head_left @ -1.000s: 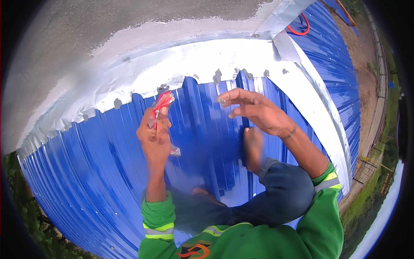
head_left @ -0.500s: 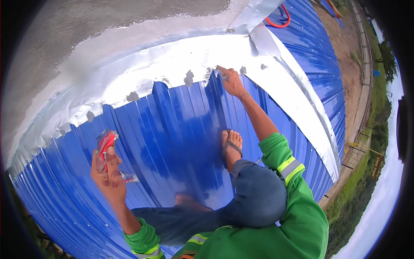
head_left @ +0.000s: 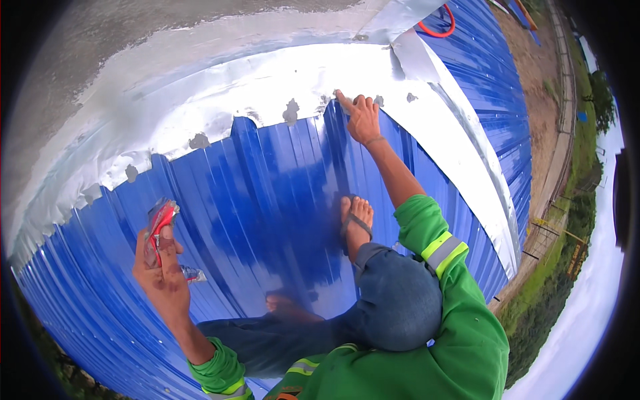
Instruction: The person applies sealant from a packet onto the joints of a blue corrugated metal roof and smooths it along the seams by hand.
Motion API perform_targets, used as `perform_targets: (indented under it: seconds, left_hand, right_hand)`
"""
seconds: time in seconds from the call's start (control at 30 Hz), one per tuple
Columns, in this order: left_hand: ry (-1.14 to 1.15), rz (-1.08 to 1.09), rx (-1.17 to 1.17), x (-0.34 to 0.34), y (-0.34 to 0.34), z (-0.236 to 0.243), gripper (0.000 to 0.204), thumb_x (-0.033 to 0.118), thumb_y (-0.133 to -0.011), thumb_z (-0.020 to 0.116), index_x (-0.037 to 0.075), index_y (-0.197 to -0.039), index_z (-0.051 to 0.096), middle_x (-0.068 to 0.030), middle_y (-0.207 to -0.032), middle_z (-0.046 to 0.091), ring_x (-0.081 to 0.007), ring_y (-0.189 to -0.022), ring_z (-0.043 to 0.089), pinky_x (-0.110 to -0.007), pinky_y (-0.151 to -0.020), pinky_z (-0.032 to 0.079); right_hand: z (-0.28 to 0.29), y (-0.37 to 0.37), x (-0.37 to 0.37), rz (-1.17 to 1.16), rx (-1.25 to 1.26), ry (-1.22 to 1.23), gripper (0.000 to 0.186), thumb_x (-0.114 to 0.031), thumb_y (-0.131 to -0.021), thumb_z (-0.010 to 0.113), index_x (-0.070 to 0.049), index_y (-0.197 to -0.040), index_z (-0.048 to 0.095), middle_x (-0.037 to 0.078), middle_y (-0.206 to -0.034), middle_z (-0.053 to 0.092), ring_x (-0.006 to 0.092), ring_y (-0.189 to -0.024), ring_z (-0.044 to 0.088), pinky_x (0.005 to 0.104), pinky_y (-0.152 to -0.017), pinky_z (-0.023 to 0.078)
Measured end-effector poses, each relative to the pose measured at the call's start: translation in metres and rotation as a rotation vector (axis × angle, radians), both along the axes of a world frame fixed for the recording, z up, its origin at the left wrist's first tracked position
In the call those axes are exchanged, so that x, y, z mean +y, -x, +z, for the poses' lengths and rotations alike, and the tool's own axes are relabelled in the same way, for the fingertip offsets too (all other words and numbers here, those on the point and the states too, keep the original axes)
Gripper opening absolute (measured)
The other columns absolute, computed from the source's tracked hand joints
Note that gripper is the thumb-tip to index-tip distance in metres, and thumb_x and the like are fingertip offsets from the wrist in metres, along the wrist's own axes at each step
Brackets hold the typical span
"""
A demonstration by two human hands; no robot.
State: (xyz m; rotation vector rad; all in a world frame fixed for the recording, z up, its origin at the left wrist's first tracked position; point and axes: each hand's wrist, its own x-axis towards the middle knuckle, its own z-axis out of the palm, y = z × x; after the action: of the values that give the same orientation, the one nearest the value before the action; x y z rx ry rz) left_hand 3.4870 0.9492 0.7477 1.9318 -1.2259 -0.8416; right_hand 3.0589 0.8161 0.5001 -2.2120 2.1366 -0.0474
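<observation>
My left hand [head_left: 162,280] is closed round a crumpled red and silver plastic packet [head_left: 160,223], held above the blue ribbed roof sheet [head_left: 280,193]. Dark grey smears mark its fingers. Ahead of me, my right hand [head_left: 363,119] reaches to the shiny silver flashing [head_left: 267,80] along the top of the sheet. Its index finger is stretched out, with the tip on the flashing just above a raised rib; the other fingers are partly bent and hold nothing visible. A grey sealant patch [head_left: 291,111] sits on the flashing's edge left of that hand.
My sandalled foot [head_left: 357,220] stands on the sheet below my right hand; the other foot [head_left: 288,308] is further left. A grey wall [head_left: 73,87] rises beyond the flashing. A red ring-shaped thing [head_left: 440,32] lies at upper right. Past the roof edge is a dirt strip [head_left: 540,120].
My right fingertip has slid a little further up onto the flashing, and the index finger now stands out from the others. The left hand still holds the packet, and the view has shifted slightly.
</observation>
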Motion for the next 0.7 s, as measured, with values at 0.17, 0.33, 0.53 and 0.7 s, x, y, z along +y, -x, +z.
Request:
perform_targets:
  seconds: [0.17,0.33,0.53,0.7]
  left_hand:
    - [0.008,-0.044,-0.008,-0.001,0.002,0.000,0.026,0.029,-0.102,0.062,0.004,-0.100,0.067,0.0030,-0.067,0.052,-0.0029,-0.060,0.040,-0.023,-0.053,0.029]
    - [-0.008,-0.055,-0.004,0.002,0.005,0.001,0.026,0.029,-0.101,0.063,0.004,-0.103,0.068,0.0032,-0.067,0.053,-0.0019,-0.060,0.040,-0.022,-0.052,0.029]
    - [-0.042,-0.043,0.022,0.004,0.008,0.003,0.026,0.027,-0.101,0.063,0.002,-0.095,0.064,0.0033,-0.070,0.051,-0.0038,-0.062,0.040,-0.024,-0.055,0.030]
    - [-0.066,-0.047,-0.016,0.008,0.007,0.004,0.031,0.032,-0.101,0.062,0.003,-0.091,0.063,0.0021,-0.069,0.051,-0.0048,-0.061,0.040,-0.025,-0.055,0.031]
  right_hand:
    - [0.008,0.011,0.000,0.083,0.130,0.083,0.065,0.000,-0.084,0.051,-0.027,-0.143,0.054,0.009,-0.101,0.053,0.0295,-0.097,0.049,0.0432,-0.087,0.038]
    - [0.008,0.010,-0.006,0.049,-0.050,0.117,0.065,0.000,-0.083,0.051,-0.028,-0.142,0.055,0.009,-0.103,0.054,0.0301,-0.098,0.049,0.0434,-0.087,0.038]
    - [0.003,-0.003,-0.010,-0.001,-0.145,0.043,0.065,0.000,-0.083,0.049,-0.032,-0.139,0.057,0.009,-0.106,0.055,0.0304,-0.099,0.049,0.0442,-0.089,0.038]
    - [0.001,-0.008,-0.006,0.008,-0.116,0.003,0.063,-0.001,-0.086,0.049,-0.025,-0.144,0.052,0.010,-0.106,0.055,0.0298,-0.101,0.049,0.0429,-0.089,0.037]
